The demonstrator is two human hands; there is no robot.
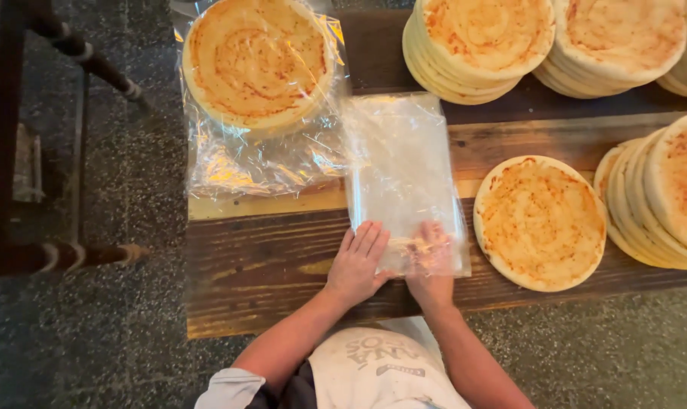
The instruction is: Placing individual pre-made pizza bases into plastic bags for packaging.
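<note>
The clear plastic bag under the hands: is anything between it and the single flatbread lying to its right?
Nothing visible. The left hand and right hand press the clear plastic bag; only bare wooden table separates it from the single flatbread.

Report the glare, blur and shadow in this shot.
Head view: bright glare streaks on the crumpled wrap of the bagged flatbread stack; milder sheen on the flat clear bag, through which the right hand shows hazy; left hand sharp; light even, shadows soft on the wooden table; speckled floor dim.
</note>
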